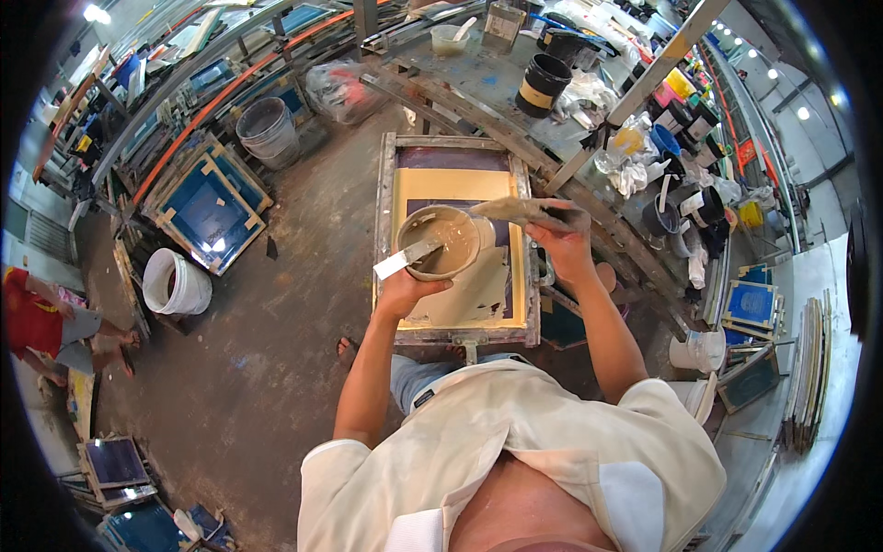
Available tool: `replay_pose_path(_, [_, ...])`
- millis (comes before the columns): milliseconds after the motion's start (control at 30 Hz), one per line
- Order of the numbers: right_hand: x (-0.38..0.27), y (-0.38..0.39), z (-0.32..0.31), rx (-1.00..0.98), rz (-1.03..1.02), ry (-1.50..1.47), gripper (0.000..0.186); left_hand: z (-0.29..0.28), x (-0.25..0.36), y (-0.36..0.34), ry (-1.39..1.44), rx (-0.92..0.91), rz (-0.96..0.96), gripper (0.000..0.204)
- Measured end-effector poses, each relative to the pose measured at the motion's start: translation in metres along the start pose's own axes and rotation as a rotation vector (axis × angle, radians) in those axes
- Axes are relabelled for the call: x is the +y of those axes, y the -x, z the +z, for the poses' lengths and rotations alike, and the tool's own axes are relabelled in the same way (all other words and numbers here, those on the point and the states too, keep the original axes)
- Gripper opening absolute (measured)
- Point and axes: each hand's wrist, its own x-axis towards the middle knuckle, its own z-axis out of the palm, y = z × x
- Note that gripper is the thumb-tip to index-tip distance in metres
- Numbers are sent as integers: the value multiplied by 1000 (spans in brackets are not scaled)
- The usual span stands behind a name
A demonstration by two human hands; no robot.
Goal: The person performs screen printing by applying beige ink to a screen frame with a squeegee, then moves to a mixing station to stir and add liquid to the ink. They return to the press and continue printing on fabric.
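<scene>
My left hand [414, 293] grips a round tub [461, 245] of tan, creamy material, with a white-handled spatula [393, 263] lying in it and jutting over its rim. In my right hand [566, 241] is a flat, tan-smeared scraper [515, 208], reaching leftward over the tub's right rim; whether it touches the rim I cannot tell. Beneath both hands a framed printing screen [519, 327] has a yellow border, a dark purple band at its far end and wet tan material spread over its nearer part.
A cluttered bench [483, 87] with pots runs along the back and right. On the left floor stand a white bucket [177, 302], a grey bucket [267, 133] and blue screens [202, 207]. Another person in red [28, 313] is at the far left. More screens [750, 304] lean at the right.
</scene>
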Motion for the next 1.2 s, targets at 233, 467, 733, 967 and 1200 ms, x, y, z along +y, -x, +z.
replay_pose_path(233, [-26, 7, 4, -119, -554, 271, 32, 10, 21, -20, 67, -55, 93, 79])
replay_pose_path(467, [-31, 4, 1, -83, -686, 612, 28, 3, 47, -13, -57, -70, 163, 80])
replay_pose_path(733, [23, -24, -8, 83, 20, 664, 23, -70, 30, 7, -117, -92, 129, 84])
replay_pose_path(967, [133, -9, 24, 224, 471, 1178, 29, -129, 27, 29, 18, 52, -134, 84])
replay_pose_path(1200, [164, -9, 88, 277, 506, 1363, 30, -158, 35, 21, -63, 71, -261, 80])
